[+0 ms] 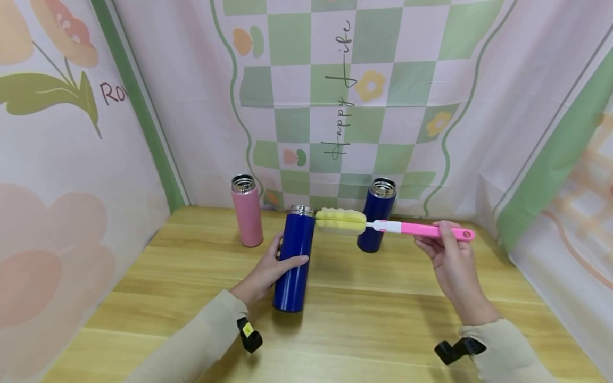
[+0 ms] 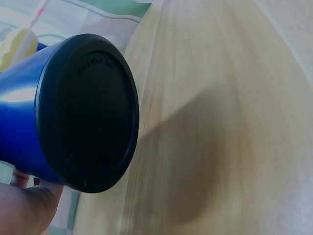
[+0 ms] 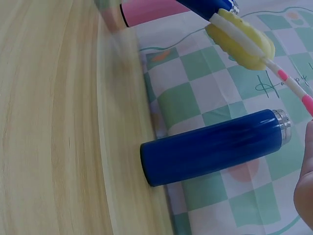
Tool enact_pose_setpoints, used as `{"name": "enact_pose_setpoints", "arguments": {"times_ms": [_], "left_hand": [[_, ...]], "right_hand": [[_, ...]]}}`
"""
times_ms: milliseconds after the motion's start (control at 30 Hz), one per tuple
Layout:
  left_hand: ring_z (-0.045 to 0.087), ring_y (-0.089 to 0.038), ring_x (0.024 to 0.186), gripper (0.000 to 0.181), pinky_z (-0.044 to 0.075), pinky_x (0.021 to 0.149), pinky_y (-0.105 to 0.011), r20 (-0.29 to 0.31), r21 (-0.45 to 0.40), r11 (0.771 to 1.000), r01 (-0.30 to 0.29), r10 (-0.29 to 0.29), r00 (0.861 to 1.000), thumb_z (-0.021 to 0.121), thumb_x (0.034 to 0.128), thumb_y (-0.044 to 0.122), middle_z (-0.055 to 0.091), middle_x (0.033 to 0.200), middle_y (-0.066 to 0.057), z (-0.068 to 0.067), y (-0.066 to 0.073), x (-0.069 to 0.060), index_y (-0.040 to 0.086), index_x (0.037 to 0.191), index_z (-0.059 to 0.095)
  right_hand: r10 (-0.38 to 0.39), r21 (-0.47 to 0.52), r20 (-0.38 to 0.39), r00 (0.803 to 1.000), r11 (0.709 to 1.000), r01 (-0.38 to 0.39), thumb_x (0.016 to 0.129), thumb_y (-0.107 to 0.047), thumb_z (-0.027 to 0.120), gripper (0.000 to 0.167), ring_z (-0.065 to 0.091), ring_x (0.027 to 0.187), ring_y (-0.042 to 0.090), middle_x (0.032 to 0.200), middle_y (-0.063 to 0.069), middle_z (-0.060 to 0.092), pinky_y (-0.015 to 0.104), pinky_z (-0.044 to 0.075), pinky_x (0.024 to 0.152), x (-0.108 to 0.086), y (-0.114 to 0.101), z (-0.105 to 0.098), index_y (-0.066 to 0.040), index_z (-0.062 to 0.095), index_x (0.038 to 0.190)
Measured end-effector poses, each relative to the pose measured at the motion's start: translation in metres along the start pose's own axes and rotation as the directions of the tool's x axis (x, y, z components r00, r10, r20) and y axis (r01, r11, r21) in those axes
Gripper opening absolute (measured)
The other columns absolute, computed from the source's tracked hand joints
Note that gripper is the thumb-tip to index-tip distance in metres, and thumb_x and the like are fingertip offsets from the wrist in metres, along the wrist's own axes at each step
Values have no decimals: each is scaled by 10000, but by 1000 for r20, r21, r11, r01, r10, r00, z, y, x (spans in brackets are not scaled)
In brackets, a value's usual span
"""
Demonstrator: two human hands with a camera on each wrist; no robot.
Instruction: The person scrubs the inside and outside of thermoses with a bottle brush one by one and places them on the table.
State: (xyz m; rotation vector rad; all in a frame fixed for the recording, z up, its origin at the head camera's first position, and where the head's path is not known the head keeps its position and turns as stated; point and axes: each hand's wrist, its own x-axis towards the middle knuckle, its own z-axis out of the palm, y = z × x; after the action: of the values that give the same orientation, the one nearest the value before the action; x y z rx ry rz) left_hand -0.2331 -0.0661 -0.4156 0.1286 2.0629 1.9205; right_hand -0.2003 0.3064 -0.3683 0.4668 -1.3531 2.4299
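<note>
A blue bottle (image 1: 295, 234) is held tilted and raised off the desk (image 1: 373, 330) by the left hand (image 1: 268, 271), whose grip is wrapped round its body; its black base (image 2: 90, 117) is bared to the left wrist view. A brush (image 1: 390, 226) is pinched by its pink handle (image 1: 416, 230) in the grip of the right hand (image 1: 457, 266). Its yellow sponge head (image 1: 340, 218) is held nearly level just beside the steel neck (image 1: 302, 210), outside it; whether the two are touching cannot be told. The step in hand is judged to be the lining-up of brush and bottle. For the sponge head to be passed inside, the brush would need to be lifted above the neck and turned end-on to it, with the bottle steadied. A second blue bottle (image 1: 370, 242), uncapped, is partly covered by the brush and could be knocked by a careless swing. A pink bottle (image 1: 249, 221), also uncapped, is placed farther left, near the patterned cloth (image 1: 330, 85) hung behind the desk.
</note>
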Motion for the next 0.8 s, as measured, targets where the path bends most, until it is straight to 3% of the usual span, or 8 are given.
{"name": "enact_pose_setpoints", "arguments": {"times_ms": [233,533,800], "left_hand": [[472,-370,1282,984,392,1019,-623,-21,20,1000,-10,10,1000,780,817,549,352,1502,-82,0,2,-1,408,1588,185],[486,-342,1280,952,392,1041,-582,-54,7,998,-59,60,997,779,821,544,442,1461,-103,-2,5,0,360,1581,236],[478,-317,1311,965,379,1074,-543,-69,-75,992,-104,99,993,765,858,486,441,1490,-111,-5,8,-1,307,1607,183]], "right_hand": [[10,44,-20,1000,999,-10,1066,-133,466,199,715,876,230,971,156,707,312,564,814,0,1,0,16,593,1025],[71,50,-22,997,996,-69,1061,-146,488,185,718,868,220,968,145,715,305,563,816,-3,2,3,5,592,1036],[125,6,28,992,992,-126,1068,-148,479,225,725,877,211,972,134,725,300,561,821,-5,5,4,3,642,1032]]}}
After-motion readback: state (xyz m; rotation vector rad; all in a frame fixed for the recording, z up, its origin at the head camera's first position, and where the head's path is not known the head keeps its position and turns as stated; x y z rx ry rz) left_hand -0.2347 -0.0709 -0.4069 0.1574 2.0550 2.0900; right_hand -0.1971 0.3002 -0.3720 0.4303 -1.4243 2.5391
